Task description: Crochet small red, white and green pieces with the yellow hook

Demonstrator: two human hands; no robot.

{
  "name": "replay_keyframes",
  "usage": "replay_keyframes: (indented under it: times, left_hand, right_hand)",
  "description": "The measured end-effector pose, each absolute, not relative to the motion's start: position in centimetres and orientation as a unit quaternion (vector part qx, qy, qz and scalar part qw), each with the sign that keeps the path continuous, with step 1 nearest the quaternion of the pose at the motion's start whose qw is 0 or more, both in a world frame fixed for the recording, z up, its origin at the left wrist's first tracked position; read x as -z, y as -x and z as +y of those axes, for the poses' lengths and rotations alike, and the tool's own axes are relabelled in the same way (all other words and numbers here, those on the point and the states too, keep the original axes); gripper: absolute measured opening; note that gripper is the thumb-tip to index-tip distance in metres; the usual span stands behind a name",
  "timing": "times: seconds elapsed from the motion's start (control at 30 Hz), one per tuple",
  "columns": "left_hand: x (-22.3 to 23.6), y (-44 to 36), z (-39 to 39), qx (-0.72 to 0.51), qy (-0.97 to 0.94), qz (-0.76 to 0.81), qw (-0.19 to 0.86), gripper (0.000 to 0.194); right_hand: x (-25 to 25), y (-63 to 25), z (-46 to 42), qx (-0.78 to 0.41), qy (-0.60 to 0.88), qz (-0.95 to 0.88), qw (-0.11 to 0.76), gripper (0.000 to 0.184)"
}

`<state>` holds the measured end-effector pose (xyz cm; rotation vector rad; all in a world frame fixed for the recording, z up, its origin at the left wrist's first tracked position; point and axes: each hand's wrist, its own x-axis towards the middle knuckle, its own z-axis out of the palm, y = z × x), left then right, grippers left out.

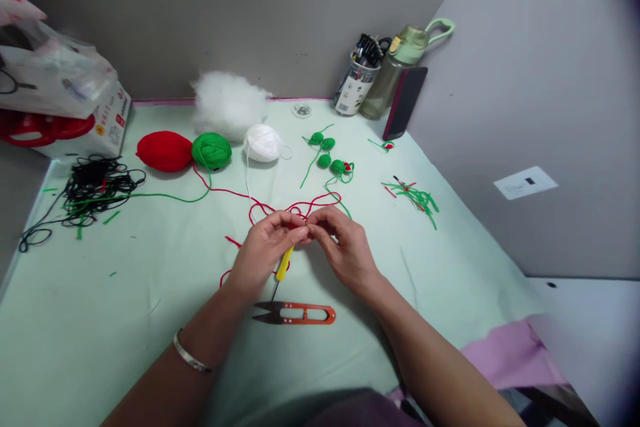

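Note:
My left hand (267,243) and my right hand (345,243) meet fingertip to fingertip above the table. Both are closed in a pinch on red yarn (315,201), whose loose loops spread just beyond the fingers; the pinched part is mostly hidden. Beneath my left hand is a yellow-handled crochet hook (284,267), its metal shaft pointing toward me. Thread snips (307,313) with orange handles lie nearer to me, blades to the left. From the red yarn ball (165,151) a strand runs across to the loops.
A green yarn ball (211,151), a white yarn ball (263,143) and white stuffing (230,103) sit at the back. Small green crocheted pieces (327,144) lie right of them. Tangled black cord (95,187) is far left, yarn scraps (417,197) right. A bottle (385,87) stands behind a phone (406,103).

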<state>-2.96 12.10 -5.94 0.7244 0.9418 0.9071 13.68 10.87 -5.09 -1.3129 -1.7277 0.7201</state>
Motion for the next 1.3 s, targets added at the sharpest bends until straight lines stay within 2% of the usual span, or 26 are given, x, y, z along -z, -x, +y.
replay_keyframes:
  times: [0.1, 0.6, 0.9, 0.97, 1.03, 1.1, 1.13, 1.2, 1.27, 1.3]
  left_hand:
    - [5.8, 2.9, 12.1, -0.415, -0.314, 0.431, 0.737, 0.028]
    - [5.2, 3.1, 12.6, -0.467, -0.200, 0.409, 0.758, 0.031]
    - [5.3, 3.2, 12.8, -0.493, -0.164, 0.389, 0.761, 0.028]
    - [5.2, 3.6, 13.2, -0.512, -0.153, 0.386, 0.752, 0.030]
    - [5.2, 4.1, 13.5, -0.529, -0.143, 0.382, 0.744, 0.033]
    - [5.1, 4.5, 13.8, -0.539, -0.133, 0.380, 0.740, 0.033]
    - [5.1, 4.6, 13.9, -0.542, -0.129, 0.379, 0.739, 0.033]
    - [5.1, 4.8, 14.1, -0.547, -0.122, 0.380, 0.736, 0.032]
    - [5.0, 4.8, 14.1, -0.553, -0.119, 0.381, 0.732, 0.032]
    - [5.0, 4.8, 14.1, -0.555, -0.118, 0.382, 0.730, 0.032]
  right_hand:
    - [5.0, -13.5, 10.7, -0.281, 0.517, -0.699, 0.406, 0.013]
    - [4.9, -14.0, 10.9, -0.211, 0.533, -0.731, 0.371, 0.016]
    - [4.4, -15.1, 11.3, -0.238, 0.552, -0.707, 0.373, 0.011]
    - [3.2, -15.0, 10.6, -0.305, 0.518, -0.729, 0.326, 0.008]
    - [1.9, -14.6, 9.6, -0.372, 0.446, -0.785, 0.218, 0.028]
    - [1.1, -13.8, 8.4, -0.358, 0.373, -0.849, 0.111, 0.048]
    - [0.9, -13.5, 7.9, -0.336, 0.355, -0.870, 0.056, 0.044]
    - [0.8, -12.9, 7.3, -0.290, 0.343, -0.894, -0.014, 0.021]
    - [1.0, -12.9, 7.3, -0.287, 0.338, -0.896, -0.025, 0.003]
    - [1.1, -13.2, 7.5, -0.310, 0.336, -0.889, -0.011, 0.005]
